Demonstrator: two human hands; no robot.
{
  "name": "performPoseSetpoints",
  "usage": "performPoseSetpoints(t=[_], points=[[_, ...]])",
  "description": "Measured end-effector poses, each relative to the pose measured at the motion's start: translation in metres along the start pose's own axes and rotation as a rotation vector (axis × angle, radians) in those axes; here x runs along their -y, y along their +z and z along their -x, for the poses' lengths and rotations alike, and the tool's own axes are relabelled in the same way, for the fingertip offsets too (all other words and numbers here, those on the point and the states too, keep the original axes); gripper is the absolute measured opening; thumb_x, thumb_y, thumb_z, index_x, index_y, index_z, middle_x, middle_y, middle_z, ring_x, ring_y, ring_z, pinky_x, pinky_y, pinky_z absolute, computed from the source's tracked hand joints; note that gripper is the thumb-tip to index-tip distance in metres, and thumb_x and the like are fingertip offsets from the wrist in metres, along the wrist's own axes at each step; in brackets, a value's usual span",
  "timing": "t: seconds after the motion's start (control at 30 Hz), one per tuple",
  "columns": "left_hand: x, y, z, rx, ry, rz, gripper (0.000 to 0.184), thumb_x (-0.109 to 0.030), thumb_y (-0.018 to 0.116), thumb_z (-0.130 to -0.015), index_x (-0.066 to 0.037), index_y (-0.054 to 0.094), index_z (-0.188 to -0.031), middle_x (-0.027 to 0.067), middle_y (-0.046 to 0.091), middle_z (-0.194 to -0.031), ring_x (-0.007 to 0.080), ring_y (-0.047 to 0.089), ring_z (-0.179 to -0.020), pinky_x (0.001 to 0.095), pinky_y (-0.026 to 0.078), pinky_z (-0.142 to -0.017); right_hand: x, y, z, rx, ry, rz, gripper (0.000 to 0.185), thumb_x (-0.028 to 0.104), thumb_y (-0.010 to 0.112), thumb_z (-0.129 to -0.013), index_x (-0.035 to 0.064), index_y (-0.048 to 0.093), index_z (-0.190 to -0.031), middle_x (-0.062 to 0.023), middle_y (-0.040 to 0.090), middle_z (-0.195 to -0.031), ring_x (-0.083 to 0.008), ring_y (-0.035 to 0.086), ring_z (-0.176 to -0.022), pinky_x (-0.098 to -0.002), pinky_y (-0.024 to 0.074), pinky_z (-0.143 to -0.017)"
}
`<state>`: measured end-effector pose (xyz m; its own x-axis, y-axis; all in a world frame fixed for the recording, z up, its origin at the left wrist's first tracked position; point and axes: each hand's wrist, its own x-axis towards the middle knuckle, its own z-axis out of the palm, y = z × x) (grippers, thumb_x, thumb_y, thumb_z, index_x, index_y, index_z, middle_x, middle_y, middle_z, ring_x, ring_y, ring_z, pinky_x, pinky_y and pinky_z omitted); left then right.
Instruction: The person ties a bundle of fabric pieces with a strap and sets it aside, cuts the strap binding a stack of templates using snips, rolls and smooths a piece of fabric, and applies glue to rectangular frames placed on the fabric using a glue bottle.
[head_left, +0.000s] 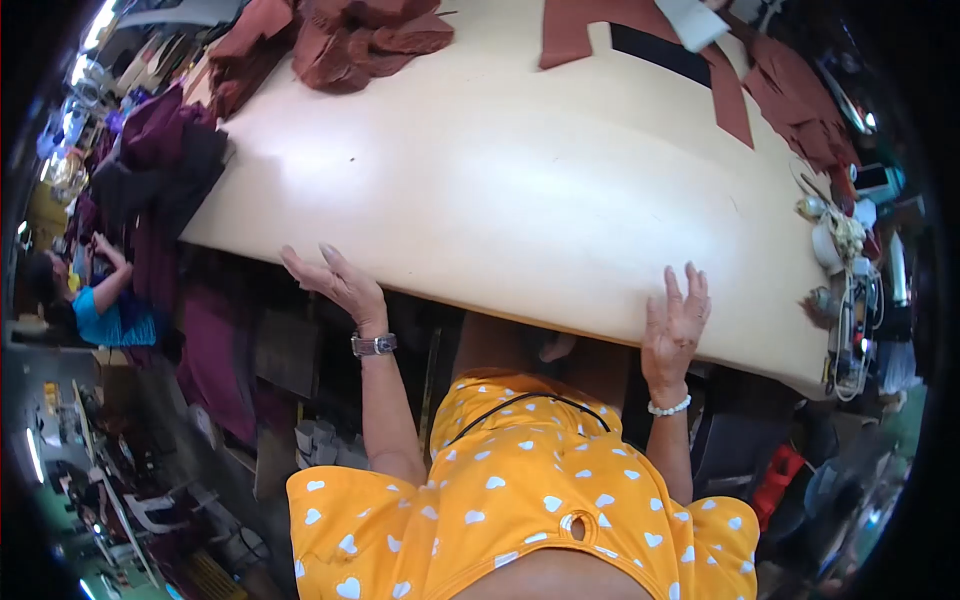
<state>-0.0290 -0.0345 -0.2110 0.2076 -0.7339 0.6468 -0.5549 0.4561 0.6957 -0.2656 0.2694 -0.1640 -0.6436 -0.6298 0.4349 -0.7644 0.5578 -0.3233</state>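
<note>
My left hand (345, 288) is raised at the near edge of a pale tabletop (450, 190), its fingers spread and nothing in it. A wristwatch (374, 345) is on that wrist. Farther right, my right hand (676, 325) is over the same edge, fingers extended and apart, also holding nothing. That wrist wears a white bead bracelet (669, 406). Whether either hand touches the tabletop I cannot tell. Reddish-brown cloth (365, 45) lies crumpled at the far left of the table. Cut brown pieces with a black strip (660, 55) lie at the far right.
Dark purple and black cloth (165, 170) hangs over the table's left end. More brown cloth (795, 100) lies at the right, near cords and small items (840, 235) along the right edge. At the left, another person in a blue top (115, 310) is in view.
</note>
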Motion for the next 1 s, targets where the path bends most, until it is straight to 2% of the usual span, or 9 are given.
performPoseSetpoints(t=[0.13,0.2,0.23,0.3,0.43,0.6,0.8,0.83,1.0], points=[[0.003,0.040,-0.053,0.357,0.092,-0.510,0.063,-0.041,0.035,-0.095,0.004,0.022,-0.137,0.0221,0.026,-0.142,0.0416,0.019,-0.132,0.0505,0.023,-0.104,-0.048,-0.004,0.014,-0.102,0.174,0.181,0.039,0.024,0.052,-0.087,0.0053,0.052,-0.122,-0.0196,0.040,-0.133,-0.0377,0.030,-0.127,-0.0509,0.0207,-0.104],[0.064,0.072,-0.095,0.724,0.624,-1.287,0.057,-0.044,0.032,-0.094,-0.010,0.026,-0.140,0.0265,0.027,-0.140,0.0416,0.028,-0.128,0.0489,0.027,-0.103,-0.082,-0.002,0.025,-0.143,0.214,0.247,0.039,0.024,0.052,-0.087,0.0042,0.054,-0.120,-0.0211,0.043,-0.130,-0.0383,0.033,-0.126,-0.0503,0.0224,-0.104],[0.036,0.074,-0.101,0.821,0.494,-1.228,0.058,-0.048,0.032,-0.093,-0.016,0.025,-0.141,0.0278,0.027,-0.139,0.0420,0.029,-0.128,0.0507,0.026,-0.103,-0.085,0.000,0.026,-0.187,0.234,0.262,0.038,0.025,0.053,-0.086,0.0028,0.056,-0.117,-0.0227,0.046,-0.126,-0.0392,0.035,-0.123,-0.0494,0.0243,-0.103],[0.046,0.102,-0.112,0.830,0.022,-0.792,0.072,-0.057,0.027,-0.091,-0.006,0.018,-0.142,0.0240,0.018,-0.145,0.0399,0.017,-0.134,0.0575,0.017,-0.104,-0.074,-0.006,0.021,-0.202,0.235,0.280,0.039,0.027,0.054,-0.085,0.0027,0.056,-0.115,-0.0227,0.045,-0.126,-0.0415,0.036,-0.121,-0.0526,0.0243,-0.101],[-0.027,0.110,-0.047,1.126,0.412,-0.603,0.066,-0.047,0.024,-0.095,-0.001,0.018,-0.141,0.0212,0.012,-0.147,0.0374,0.007,-0.136,0.0573,0.010,-0.106,-0.066,-0.019,0.010,-0.251,0.296,0.192,0.038,0.025,0.056,-0.084,0.0032,0.056,-0.114,-0.0213,0.044,-0.126,-0.0423,0.035,-0.121,-0.0538,0.0259,-0.100],[-0.157,0.052,0.110,1.335,0.858,-0.023,0.068,-0.041,0.043,-0.090,0.003,0.023,-0.138,0.0214,0.015,-0.147,0.0364,0.009,-0.137,0.0557,0.005,-0.107,-0.155,-0.065,-0.020,-0.345,0.290,0.313,0.034,0.022,0.059,-0.081,0.0037,0.058,-0.110,-0.0186,0.045,-0.124,-0.0397,0.035,-0.122,-0.0545,0.0278,-0.099],[-0.270,0.013,0.213,1.810,0.906,0.881,0.062,-0.028,0.053,-0.088,-0.004,0.026,-0.139,0.0161,0.032,-0.141,0.0300,0.032,-0.130,0.0524,0.020,-0.106,-0.280,-0.123,-0.047,-0.515,0.352,0.354,0.017,0.013,0.055,-0.081,0.0060,0.063,-0.094,-0.0116,0.059,-0.100,-0.0296,0.054,-0.095,-0.0425,0.0408,-0.085],[-0.276,0.008,0.224,1.766,0.836,1.007,0.052,-0.019,0.058,-0.085,-0.006,0.040,-0.132,0.0143,0.047,-0.131,0.0274,0.045,-0.121,0.0511,0.027,-0.102,-0.290,-0.133,-0.046,-0.512,0.387,0.355,0.016,0.012,0.054,-0.081,0.0065,0.064,-0.093,-0.0105,0.061,-0.097,-0.0285,0.056,-0.092,-0.0411,0.0420,-0.083],[-0.274,0.020,0.214,1.451,0.814,0.822,0.021,-0.012,0.065,-0.079,-0.011,0.066,-0.100,0.0052,0.065,-0.101,0.0247,0.056,-0.106,0.0516,0.028,-0.102,-0.319,-0.168,-0.036,-0.539,0.398,0.593,0.019,0.009,0.050,-0.082,0.0081,0.065,-0.093,-0.0082,0.062,-0.094,-0.0288,0.057,-0.089,-0.0406,0.0445,-0.079]])
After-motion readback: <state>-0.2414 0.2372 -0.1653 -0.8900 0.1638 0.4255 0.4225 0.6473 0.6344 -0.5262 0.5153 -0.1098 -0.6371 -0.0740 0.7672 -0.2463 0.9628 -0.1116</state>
